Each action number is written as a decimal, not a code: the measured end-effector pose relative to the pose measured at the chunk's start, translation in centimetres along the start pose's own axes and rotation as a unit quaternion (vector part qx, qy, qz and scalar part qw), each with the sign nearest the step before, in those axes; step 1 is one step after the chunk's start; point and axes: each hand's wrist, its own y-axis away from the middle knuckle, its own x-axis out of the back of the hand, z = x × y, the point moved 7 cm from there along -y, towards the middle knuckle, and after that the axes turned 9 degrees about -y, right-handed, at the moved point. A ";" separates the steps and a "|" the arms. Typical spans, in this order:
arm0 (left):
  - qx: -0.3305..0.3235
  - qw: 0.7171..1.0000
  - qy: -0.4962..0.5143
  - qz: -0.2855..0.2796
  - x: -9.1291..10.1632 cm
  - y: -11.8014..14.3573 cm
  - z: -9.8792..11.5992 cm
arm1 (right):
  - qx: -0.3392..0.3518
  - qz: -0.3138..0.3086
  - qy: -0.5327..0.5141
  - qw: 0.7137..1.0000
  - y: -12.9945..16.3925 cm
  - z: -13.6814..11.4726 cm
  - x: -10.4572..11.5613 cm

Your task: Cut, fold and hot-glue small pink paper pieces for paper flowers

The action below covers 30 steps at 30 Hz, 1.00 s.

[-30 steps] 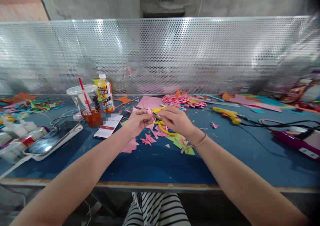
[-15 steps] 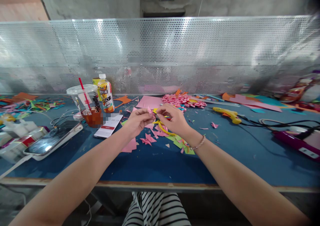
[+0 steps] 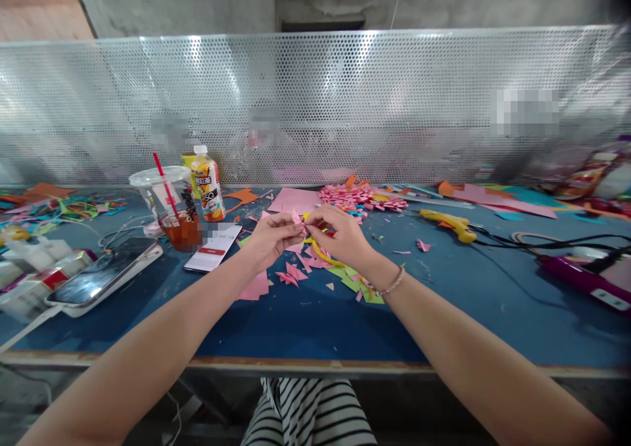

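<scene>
- I see little change from half a second ago: both hands stay raised over the blue tabletop [image 3: 296, 328], the view tipped slightly.
- My left hand [image 3: 269, 236] and right hand [image 3: 345, 236] meet mid-table, fingers pinched shut on a small folded pink paper piece [image 3: 296, 218].
- Yellow-handled scissors [image 3: 320, 257] lie beneath the right hand.

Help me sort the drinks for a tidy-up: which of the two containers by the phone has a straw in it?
The clear plastic cup with the red straw; the orange juice bottle behind it is capped.
</scene>
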 end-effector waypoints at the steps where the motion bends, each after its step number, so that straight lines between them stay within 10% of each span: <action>1: -0.001 1.000 0.000 -0.004 0.0 0.0 0.0 | -0.003 0.000 -0.001 1.000 0.0 0.0 0.0; 30: 0.020 1.000 0.009 0.008 -0.1 0.2 -0.1 | 0.024 0.017 0.074 0.997 0.1 0.4 0.0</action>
